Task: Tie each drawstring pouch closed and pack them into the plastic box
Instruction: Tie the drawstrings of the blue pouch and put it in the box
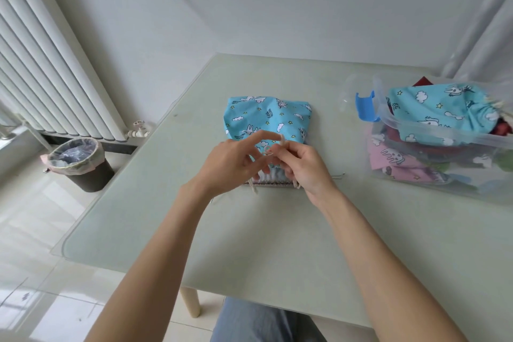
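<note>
Near centre of the table [277, 244], the left hand [230, 164] and right hand [302, 166] each pinch the cord [268, 149], a knot half-formed over the blue pouch [266, 119]. Far right, the plastic box [433, 130] already holds several pouches; this pouch remains to be tied and packed.

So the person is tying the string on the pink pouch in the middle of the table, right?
Not quite: the head view shows the pouch in the middle of the table is blue, not pink. Both hands, left and right, are tying its string.
</note>
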A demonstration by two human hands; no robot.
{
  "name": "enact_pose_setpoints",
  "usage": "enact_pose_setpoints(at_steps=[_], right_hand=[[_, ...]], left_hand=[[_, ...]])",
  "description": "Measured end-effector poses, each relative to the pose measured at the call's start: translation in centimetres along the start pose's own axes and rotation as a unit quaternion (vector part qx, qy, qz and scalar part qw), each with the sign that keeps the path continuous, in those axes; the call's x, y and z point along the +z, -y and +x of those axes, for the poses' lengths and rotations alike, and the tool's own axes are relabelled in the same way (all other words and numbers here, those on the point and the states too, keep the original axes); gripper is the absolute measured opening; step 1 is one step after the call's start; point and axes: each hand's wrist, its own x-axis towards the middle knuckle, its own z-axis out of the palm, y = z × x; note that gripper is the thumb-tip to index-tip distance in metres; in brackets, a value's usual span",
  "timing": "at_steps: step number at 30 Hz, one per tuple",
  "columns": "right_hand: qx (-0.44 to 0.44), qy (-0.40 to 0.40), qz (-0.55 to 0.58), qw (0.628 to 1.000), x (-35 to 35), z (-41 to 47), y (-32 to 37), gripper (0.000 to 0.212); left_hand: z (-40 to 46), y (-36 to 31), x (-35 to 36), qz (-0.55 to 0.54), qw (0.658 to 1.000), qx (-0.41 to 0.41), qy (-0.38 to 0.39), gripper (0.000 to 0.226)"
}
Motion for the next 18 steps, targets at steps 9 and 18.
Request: enact_pose_setpoints(at_steps=[9, 18], right_hand=[[-0.009, 0.046, 0.062, 0.997, -0.4, -0.1, 0.1, 0.008], [-0.013, 0.067, 0.020, 0.997, -0.4, -0.1, 0.1, 0.007]], left_hand=[[0.2, 1.0, 1.1, -0.153, 0.976, -0.062, -0.144, 0.016], [0.7, 1.1, 0.8, -0.142, 0.977, -0.040, -0.153, 0.005]])
